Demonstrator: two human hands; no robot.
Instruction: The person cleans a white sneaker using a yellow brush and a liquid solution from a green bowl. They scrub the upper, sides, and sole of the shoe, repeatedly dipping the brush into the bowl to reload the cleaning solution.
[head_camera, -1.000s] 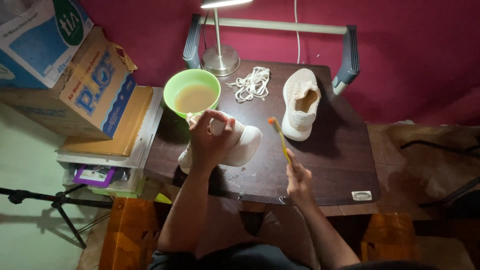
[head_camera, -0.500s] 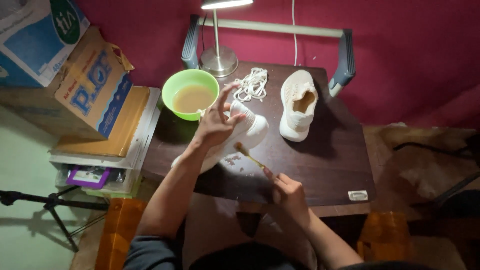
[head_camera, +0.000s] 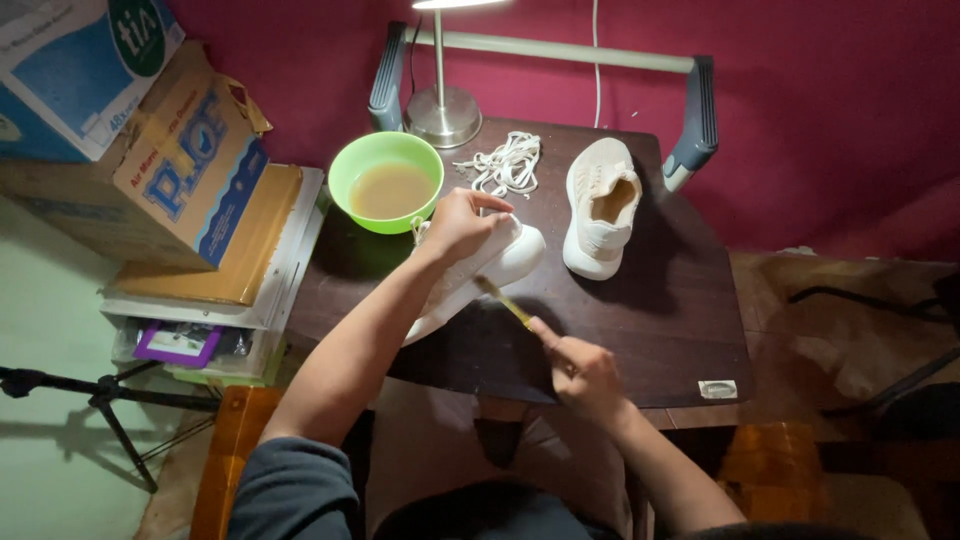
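My left hand grips a white shoe lying on its side on the dark wooden table. My right hand holds a thin yellow-handled brush, whose tip touches the side of that shoe. A second white shoe stands upright to the right. A bundle of white laces lies behind the held shoe. A green bowl of murky brownish liquid sits at the table's back left, just beyond my left hand.
A metal desk lamp base stands at the back edge. Grey-padded arms of a frame flank the table. Cardboard boxes and stacked papers lie to the left, with a tripod leg below. A small label sits near the front right corner.
The shoe has been tipped onto its side under my left hand. My right hand moved the brush down and left from above the table until it met the shoe.
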